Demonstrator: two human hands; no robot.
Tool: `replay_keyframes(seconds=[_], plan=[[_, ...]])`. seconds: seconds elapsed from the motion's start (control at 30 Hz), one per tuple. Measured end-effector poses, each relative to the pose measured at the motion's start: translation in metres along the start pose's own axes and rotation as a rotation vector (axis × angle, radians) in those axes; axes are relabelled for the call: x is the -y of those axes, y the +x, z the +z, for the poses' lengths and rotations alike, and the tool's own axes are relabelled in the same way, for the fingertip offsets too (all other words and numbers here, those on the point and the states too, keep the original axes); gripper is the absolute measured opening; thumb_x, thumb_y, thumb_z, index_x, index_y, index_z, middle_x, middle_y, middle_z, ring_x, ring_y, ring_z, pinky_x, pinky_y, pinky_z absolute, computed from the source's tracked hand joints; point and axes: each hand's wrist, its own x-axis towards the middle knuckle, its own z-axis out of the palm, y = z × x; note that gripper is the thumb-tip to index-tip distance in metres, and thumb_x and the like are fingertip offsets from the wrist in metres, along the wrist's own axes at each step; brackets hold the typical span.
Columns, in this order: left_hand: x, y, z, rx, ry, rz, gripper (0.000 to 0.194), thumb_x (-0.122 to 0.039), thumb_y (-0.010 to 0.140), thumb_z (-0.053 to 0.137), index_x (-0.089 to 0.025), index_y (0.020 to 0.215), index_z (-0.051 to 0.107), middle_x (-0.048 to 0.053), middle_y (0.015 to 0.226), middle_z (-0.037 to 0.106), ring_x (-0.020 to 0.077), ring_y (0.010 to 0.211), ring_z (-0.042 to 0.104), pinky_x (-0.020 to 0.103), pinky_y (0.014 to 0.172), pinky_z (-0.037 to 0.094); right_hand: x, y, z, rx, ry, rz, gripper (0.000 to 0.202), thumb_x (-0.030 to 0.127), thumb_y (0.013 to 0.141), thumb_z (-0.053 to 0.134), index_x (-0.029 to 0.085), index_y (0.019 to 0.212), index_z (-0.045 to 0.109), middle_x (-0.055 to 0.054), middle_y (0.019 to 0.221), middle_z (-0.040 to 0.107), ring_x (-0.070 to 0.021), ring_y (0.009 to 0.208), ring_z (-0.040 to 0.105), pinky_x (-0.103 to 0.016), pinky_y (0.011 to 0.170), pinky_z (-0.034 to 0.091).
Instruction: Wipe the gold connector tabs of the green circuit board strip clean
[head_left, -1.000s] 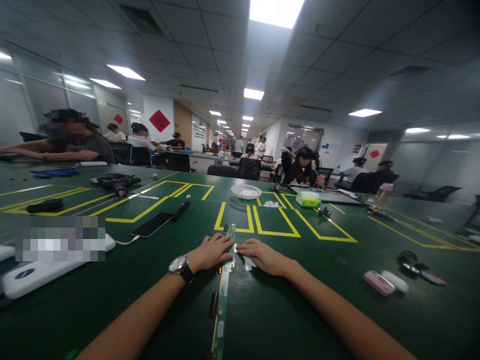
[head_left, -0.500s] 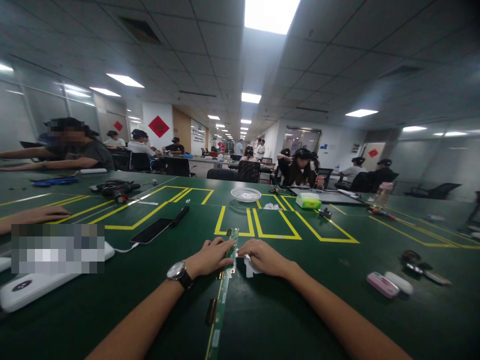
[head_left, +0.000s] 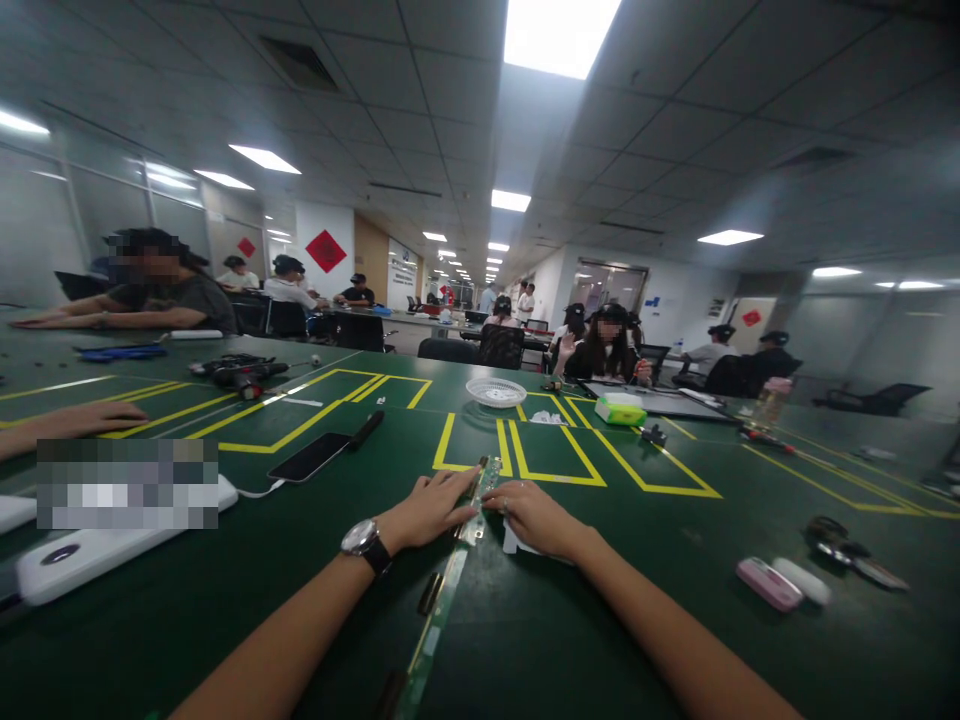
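A long, narrow green circuit board (head_left: 439,625) with gold edges and dark connector tabs runs away from me on the table, tilting right toward its far end. My left hand (head_left: 424,512), with a watch on its wrist, grips the far part of the board, its thumb and fingertips on the left edge. My right hand (head_left: 541,515) is closed over a white tissue (head_left: 517,541), with fingertips at the board's right edge. Part of the tissue hangs out below the palm; the rest is hidden.
Left lie a phone (head_left: 311,457) on a cable, a white power bank (head_left: 112,560) and a power drill (head_left: 244,370). Ahead are a white plastic basket (head_left: 496,392) and a tissue pack (head_left: 620,409). A pink case (head_left: 769,583) lies right. Another person's hand (head_left: 109,416) rests at left.
The far end of the board has swung slightly right, and both hands have shifted right with it. More of the white tissue shows under my right palm. The view has turned a little.
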Motion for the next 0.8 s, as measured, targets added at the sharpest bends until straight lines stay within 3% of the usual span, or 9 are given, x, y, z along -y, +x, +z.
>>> replay_keyframes(seconds=[0.2,0.37,0.53,0.8], plan=[[0.000,-0.001,-0.004,-0.013,0.040,0.008,0.059,-0.049,0.096,0.034,-0.030,0.148,0.012,0.006,0.149,0.031,0.0268,0.131,0.028,0.043,0.099,0.028,-0.053,-0.032,-0.004,-0.069,-0.255,0.495,0.035,0.009,0.079,0.044,0.021,0.104,0.065,-0.007,0.113,0.065,-0.0230,0.115,0.050,-0.049,0.105,0.016],[0.002,-0.001,-0.001,0.009,0.064,0.012,0.059,-0.047,0.096,0.038,-0.032,0.147,0.014,0.005,0.150,0.029,0.0276,0.131,0.027,0.044,0.099,0.026,-0.089,-0.059,-0.004,-0.123,-0.392,0.884,0.031,0.018,0.085,0.041,0.019,0.104,0.066,-0.012,0.117,0.062,-0.0305,0.121,0.042,-0.058,0.103,0.011],[0.000,-0.002,-0.001,0.027,0.069,0.024,0.059,-0.050,0.095,0.037,-0.029,0.147,0.018,0.007,0.146,0.035,0.0279,0.128,0.032,0.042,0.096,0.028,-0.100,-0.061,0.005,-0.053,-0.400,0.949,0.041,0.016,0.087,0.033,0.017,0.118,0.059,-0.014,0.130,0.054,-0.0299,0.130,0.034,-0.060,0.105,0.003],[-0.001,-0.001,0.001,0.034,0.083,0.025,0.059,-0.050,0.095,0.038,-0.031,0.147,0.017,0.006,0.148,0.034,0.0283,0.129,0.031,0.043,0.096,0.028,-0.108,-0.066,0.006,0.024,-0.331,0.942,0.049,0.024,0.089,0.029,0.019,0.135,0.046,-0.012,0.143,0.042,-0.0312,0.133,0.031,-0.061,0.103,0.012]])
